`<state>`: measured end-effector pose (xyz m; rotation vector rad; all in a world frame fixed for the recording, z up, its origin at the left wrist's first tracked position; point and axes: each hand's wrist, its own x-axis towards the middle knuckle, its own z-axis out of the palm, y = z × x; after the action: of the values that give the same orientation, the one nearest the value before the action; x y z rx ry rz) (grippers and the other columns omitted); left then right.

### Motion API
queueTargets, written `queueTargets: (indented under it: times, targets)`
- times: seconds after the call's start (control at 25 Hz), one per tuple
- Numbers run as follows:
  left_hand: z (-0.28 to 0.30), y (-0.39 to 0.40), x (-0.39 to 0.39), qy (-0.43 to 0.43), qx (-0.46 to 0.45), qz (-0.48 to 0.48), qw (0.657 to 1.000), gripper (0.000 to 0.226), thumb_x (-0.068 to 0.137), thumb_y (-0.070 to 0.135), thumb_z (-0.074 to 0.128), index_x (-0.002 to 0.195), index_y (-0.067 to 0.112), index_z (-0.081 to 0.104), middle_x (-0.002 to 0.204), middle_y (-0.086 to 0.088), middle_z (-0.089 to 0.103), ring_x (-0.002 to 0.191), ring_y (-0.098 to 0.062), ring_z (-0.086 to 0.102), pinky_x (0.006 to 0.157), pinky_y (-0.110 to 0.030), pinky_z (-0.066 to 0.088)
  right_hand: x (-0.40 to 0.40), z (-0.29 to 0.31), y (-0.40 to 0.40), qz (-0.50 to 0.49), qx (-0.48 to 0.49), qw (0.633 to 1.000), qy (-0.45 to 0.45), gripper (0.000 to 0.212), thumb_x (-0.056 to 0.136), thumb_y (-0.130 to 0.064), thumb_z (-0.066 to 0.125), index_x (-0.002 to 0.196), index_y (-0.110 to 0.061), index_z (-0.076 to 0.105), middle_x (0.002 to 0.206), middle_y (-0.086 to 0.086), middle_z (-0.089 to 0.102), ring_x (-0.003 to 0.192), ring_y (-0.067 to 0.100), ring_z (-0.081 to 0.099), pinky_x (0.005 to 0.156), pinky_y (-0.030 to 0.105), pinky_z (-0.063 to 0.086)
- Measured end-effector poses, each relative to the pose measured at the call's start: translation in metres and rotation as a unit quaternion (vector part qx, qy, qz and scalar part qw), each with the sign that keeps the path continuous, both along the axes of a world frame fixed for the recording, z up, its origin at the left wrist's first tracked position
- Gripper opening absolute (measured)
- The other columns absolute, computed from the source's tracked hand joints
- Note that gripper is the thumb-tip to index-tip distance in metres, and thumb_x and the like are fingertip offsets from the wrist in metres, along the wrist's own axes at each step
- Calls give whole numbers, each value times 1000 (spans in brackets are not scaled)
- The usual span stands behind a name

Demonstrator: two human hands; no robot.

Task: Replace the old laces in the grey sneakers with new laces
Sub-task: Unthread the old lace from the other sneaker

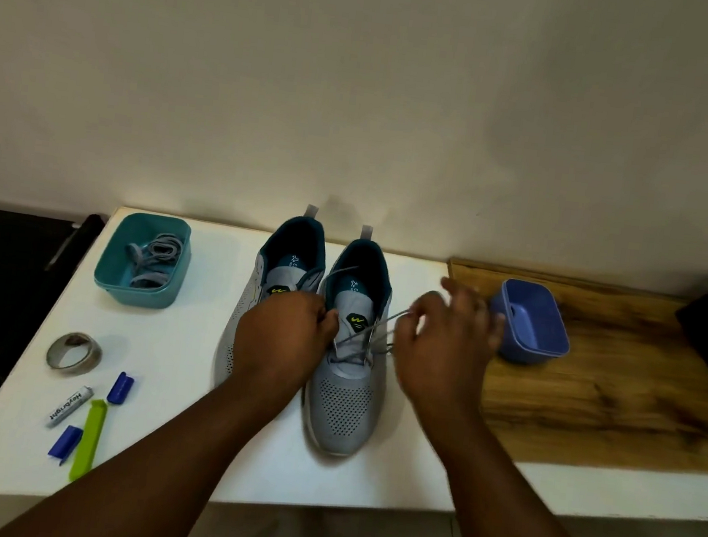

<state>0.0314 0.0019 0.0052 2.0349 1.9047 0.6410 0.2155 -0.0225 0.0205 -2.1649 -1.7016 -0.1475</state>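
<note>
Fingers [403, 324] of the right hand [445, 345] pinched a grey lace [362, 335] drawn sideways from the right sneaker [349, 356]; the left hand [280, 339] gripped that sneaker's tongue side. Both grey sneakers stood mid-surface [185, 337], toes toward the person. Teal tub [143, 262] of laces sat left, blue tub [529, 321] right.

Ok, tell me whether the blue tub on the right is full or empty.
Empty: the blue tub shows only its bare inside; no laces in it.
</note>
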Motion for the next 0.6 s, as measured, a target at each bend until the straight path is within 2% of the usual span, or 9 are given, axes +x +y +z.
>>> queueTargets:
  times: [0.08,0.12,0.2,0.28,0.32,0.4,0.44,0.52,0.6]
  targets:
    - [-1,0,2,0,-1,-3,1000,39,96,46,53,69,20,64,64,2,62,62,-18,59,55,-29,45,17,3,-2,-78,21,997,5,22,87,-36,56,101,-25,69,141,10,52,135,39,44,112,64,31]
    - [-1,0,4,-1,-1,-8,1000,39,96,46,53,69,20,63,64,2,61,61,-17,58,54,-29,42,15,2,-2,-73,-7,997,14,26,86,-33,62,110,-26,67,147,14,46,140,42,37,115,65,28]
    - [-1,-1,8,3,-1,-16,1000,37,97,46,52,71,22,63,65,3,62,60,-16,56,54,-28,39,-5,-5,-3,50,-68,996,20,41,84,-28,70,124,-32,63,163,13,26,153,42,12,122,62,12]
    - [-1,0,6,7,-4,-14,1000,35,98,47,51,73,24,63,66,3,62,61,-16,58,55,-28,41,-29,-12,-2,193,-113,974,-37,34,86,-31,72,119,-39,68,170,4,17,157,36,-3,124,59,-2]
    - [0,0,4,6,-3,-10,1000,35,98,47,51,74,25,63,66,3,62,62,-16,58,55,-28,42,-34,-15,0,221,-137,964,-58,28,87,-34,72,114,-40,71,170,0,17,157,34,-6,123,58,-7]
    - [1,-1,-1,0,7,-4,1000,35,98,45,51,72,24,63,66,3,62,62,-17,58,56,-29,42,-29,-9,3,183,-156,969,-55,17,91,-36,67,106,-38,73,166,-5,27,157,31,2,122,59,-8]
    - [1,-1,-3,-5,11,-3,1000,36,98,45,52,72,24,63,66,3,61,62,-17,57,56,-29,40,-21,-5,4,136,-129,981,-50,16,92,-35,62,104,-35,73,160,-3,38,155,31,14,122,61,-1]
    - [2,1,-4,-1,12,-3,1000,36,97,44,53,70,23,62,65,4,59,62,-15,54,56,-29,34,-2,2,2,4,-43,997,-60,28,95,-34,45,105,-23,68,139,8,55,137,34,42,118,63,19]
    - [1,1,-1,13,15,-2,1000,36,96,44,54,68,23,59,63,5,55,61,-15,51,55,-28,31,13,3,-1,-93,-11,992,-81,38,95,-37,35,111,-15,62,130,14,56,125,37,49,112,63,30]
